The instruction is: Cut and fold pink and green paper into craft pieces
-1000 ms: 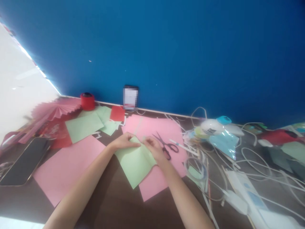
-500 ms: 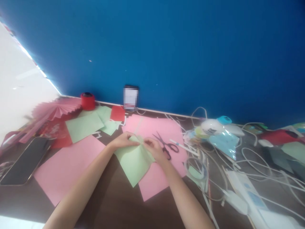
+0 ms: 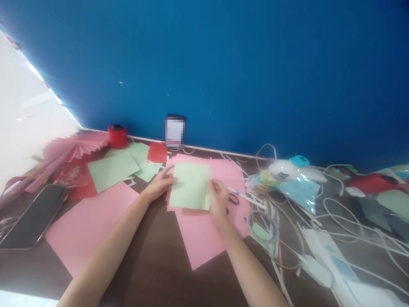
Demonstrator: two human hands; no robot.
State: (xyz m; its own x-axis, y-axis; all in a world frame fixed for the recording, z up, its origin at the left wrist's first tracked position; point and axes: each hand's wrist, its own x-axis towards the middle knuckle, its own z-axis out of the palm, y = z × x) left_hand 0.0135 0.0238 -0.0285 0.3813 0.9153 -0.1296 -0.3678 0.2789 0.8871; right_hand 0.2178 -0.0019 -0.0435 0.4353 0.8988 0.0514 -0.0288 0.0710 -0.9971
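Observation:
Both my hands hold a light green sheet of paper (image 3: 189, 186), lifted off the table and turned to face me. My left hand (image 3: 160, 185) pinches its left edge. My right hand (image 3: 218, 197) grips its right edge with the fingers closed. Under the sheet lies a large pink paper (image 3: 204, 232) on the dark table (image 3: 153, 273). Black-handled scissors (image 3: 232, 199) lie on the pink paper, mostly hidden behind my right hand. A white pen (image 3: 244, 195) lies just right of them.
A phone (image 3: 33, 215) and another pink sheet (image 3: 89, 221) lie at the left, with green papers (image 3: 111, 169), a pink folded fan (image 3: 73, 147) and a red tape roll (image 3: 117, 135) behind. White cables (image 3: 338, 221) and plastic packets (image 3: 297, 179) crowd the right. A blue wall (image 3: 223, 64) backs the table.
The green sheet lay on the table with both hands pressing its top edge; it has now been lifted and turned upright, covering most of the scissors.

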